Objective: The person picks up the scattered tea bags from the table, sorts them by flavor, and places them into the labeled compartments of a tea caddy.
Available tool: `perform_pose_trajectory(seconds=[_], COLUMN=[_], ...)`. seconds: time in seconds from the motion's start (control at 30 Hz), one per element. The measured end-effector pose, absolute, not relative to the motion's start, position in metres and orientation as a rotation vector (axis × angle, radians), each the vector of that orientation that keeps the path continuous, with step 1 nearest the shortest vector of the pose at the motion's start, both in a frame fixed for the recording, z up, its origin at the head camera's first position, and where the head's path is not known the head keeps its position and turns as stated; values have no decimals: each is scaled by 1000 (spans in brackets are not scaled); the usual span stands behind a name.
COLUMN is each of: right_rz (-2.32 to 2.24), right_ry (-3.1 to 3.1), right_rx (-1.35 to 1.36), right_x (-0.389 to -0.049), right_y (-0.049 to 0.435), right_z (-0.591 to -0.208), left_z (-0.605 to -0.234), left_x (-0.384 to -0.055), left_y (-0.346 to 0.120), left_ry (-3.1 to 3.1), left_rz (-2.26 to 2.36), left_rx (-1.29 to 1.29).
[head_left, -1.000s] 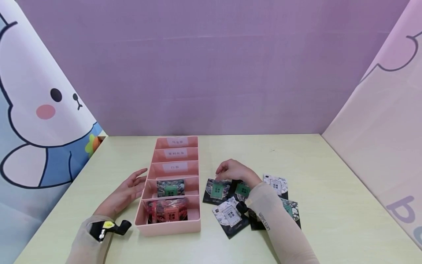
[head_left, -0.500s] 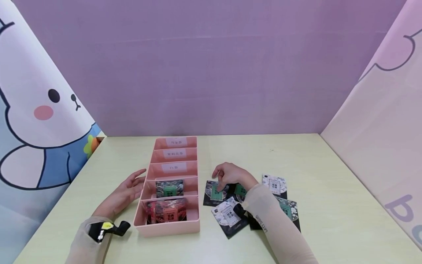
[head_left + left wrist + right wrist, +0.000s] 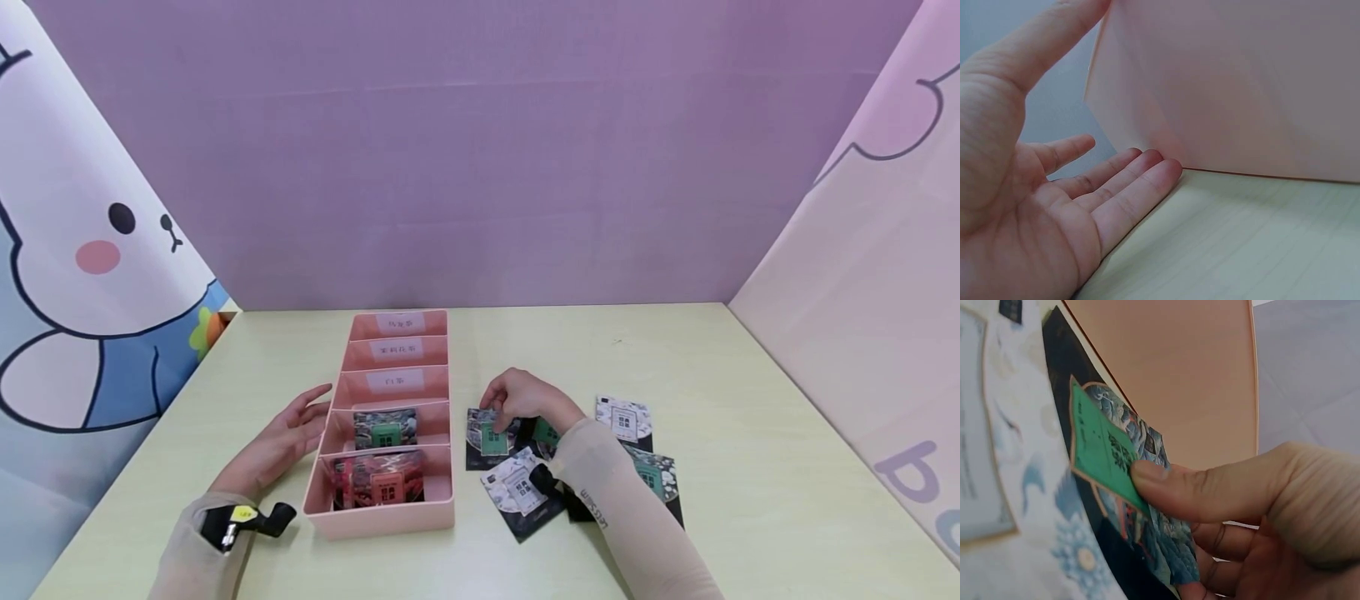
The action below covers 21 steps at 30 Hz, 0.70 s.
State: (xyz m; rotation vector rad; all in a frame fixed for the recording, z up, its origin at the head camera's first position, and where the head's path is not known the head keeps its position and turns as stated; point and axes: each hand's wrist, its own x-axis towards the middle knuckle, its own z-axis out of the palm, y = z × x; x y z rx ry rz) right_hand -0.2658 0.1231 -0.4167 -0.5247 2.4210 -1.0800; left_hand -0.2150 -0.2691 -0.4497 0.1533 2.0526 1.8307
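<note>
My right hand pinches a dark tea sachet with a green label, right of the pink divided box. In the right wrist view the thumb presses on the green label while the other fingers reach behind the sachet's edge. My left hand lies along the box's left side, fingers extended. The left wrist view shows its fingertips right at the foot of the box wall, palm turned up. Red sachets fill the box's nearest compartment, and a green-labelled sachet stands in the one behind.
Several loose sachets lie around the right forearm: a white one in front, another green-labelled one, a white one farther back and a teal-labelled one. White paper labels mark the box's rear compartments. A purple panel closes off the table's back.
My right hand has come down from the sachet's top edge to pinch it, thumb on its face. The sachet has shifted slightly. My left hand stays beside the box.
</note>
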Motion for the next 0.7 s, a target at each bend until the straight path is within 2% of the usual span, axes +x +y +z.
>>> perform_pose_trajectory(seconds=[0.53, 0.7], right_rz=[-1166, -1249], right_ry=[2414, 2390], right_rx=[-684, -631], right_x=[-269, -271], right_y=[133, 137], right_z=[-416, -415], left_z=[-453, -453], left_x=[-215, -215], left_y=[-269, -270], left_ry=[2048, 2018], left_rz=[1871, 1903], left_rx=[186, 218])
